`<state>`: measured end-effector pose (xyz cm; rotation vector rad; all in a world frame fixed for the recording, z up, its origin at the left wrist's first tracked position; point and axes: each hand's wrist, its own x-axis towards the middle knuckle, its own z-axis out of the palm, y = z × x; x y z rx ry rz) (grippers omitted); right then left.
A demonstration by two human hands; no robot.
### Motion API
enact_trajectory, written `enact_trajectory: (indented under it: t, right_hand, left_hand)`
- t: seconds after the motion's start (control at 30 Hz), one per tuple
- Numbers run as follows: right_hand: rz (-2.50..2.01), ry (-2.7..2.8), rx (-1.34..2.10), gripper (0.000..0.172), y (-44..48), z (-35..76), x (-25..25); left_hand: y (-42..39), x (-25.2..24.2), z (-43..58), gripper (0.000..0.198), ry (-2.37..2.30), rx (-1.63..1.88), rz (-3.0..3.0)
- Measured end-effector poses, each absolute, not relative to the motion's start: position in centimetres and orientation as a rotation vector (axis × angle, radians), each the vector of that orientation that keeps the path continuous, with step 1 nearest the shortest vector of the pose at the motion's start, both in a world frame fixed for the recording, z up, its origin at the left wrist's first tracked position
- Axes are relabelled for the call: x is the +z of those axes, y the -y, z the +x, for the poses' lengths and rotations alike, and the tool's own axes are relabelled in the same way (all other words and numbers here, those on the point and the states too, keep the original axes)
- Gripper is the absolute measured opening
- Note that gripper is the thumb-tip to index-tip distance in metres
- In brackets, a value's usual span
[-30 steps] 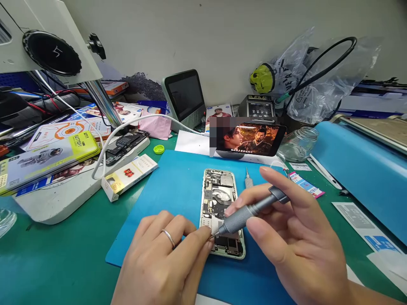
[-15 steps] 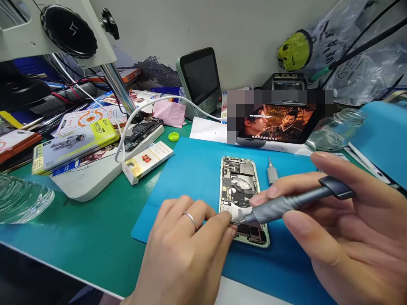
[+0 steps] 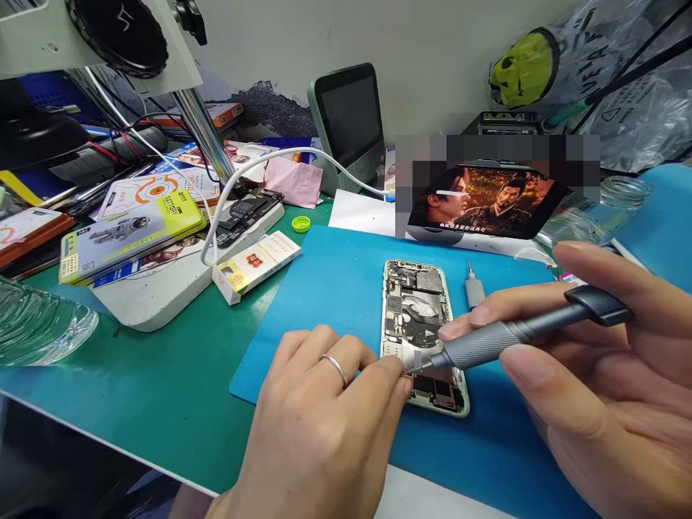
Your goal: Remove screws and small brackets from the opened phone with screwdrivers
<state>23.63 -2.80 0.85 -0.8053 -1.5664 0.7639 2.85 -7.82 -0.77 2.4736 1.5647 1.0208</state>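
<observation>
An opened smartphone point(image 3: 424, 313) with its inner parts bare lies on a blue mat point(image 3: 281, 339). My right hand point(image 3: 600, 375) holds a grey screwdriver point(image 3: 481, 349) with a knurled grip, tilted so its tip points left and down at the phone's lower part. My left hand point(image 3: 329, 411), with a ring on one finger, reaches over the phone's lower left edge. Its thumb and forefinger are pinched together right at the screwdriver's tip. Whatever is between them is too small and hidden to name. A second, short screwdriver point(image 3: 474, 288) lies on the mat beyond the phone.
Behind the mat a tablet point(image 3: 486, 202) plays a video, near a smart display point(image 3: 349, 126). To the left are a microscope stand point(image 3: 202, 130), a battery box point(image 3: 132, 238), a small carton point(image 3: 256, 267) and a green cap point(image 3: 301, 224). A glass jar point(image 3: 621, 205) stands at the right.
The camera has turned slightly, so the scene sits a little further right and higher. Both hands and the screwdriver keep nearly the same place over the phone.
</observation>
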Motion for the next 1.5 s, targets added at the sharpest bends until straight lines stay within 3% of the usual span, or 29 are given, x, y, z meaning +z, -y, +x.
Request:
enact_trajectory:
  t: [1.5]
  right_hand:
    - [-0.791,1.656,0.693,0.068,2.49,23.90,0.58]
  left_hand:
    - [7.92,-0.95,3.09,0.019,-1.563,1.074,2.467]
